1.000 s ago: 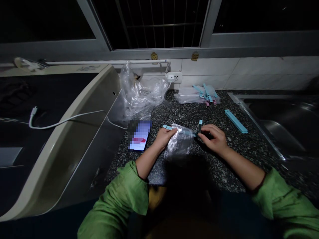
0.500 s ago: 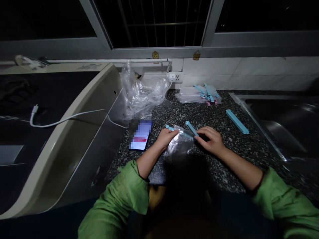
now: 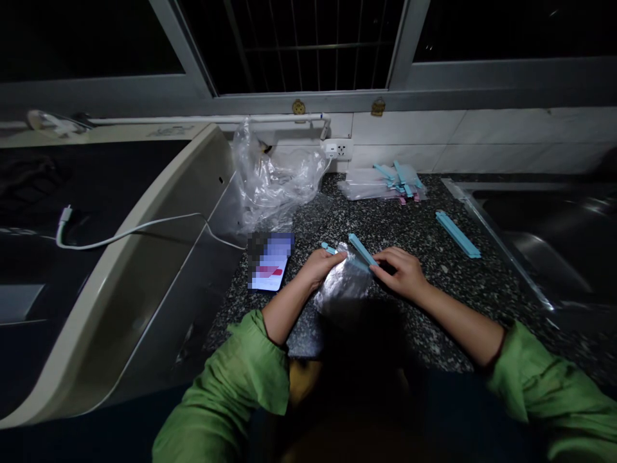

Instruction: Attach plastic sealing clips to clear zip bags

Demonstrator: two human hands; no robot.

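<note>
My left hand (image 3: 322,267) is closed on the edge of a clear, shiny plastic bag (image 3: 341,289), thumb on top. The end of a light blue strip (image 3: 328,247) pokes out past its fingers; the rest is hidden by the hand and bag. In my right hand (image 3: 401,270) is a long light blue bag clip (image 3: 361,249), pinched at its near end between thumb and fingers. The clip slants away to the left, its far end by the bag's upper edge. Whether clip and bag touch I cannot tell.
A phone (image 3: 272,260) lies left of my left hand. Another light blue clip (image 3: 457,235) lies beside the sink (image 3: 504,247). At the back are a pile of clips (image 3: 405,183) on plastic bags (image 3: 361,184) and crumpled plastic (image 3: 279,177). A white cable (image 3: 139,226) crosses the appliance (image 3: 193,186).
My right hand has moved a little to the left with its clip, bringing the clip closer to my left hand and over the bag's edge. My left hand has barely moved.
</note>
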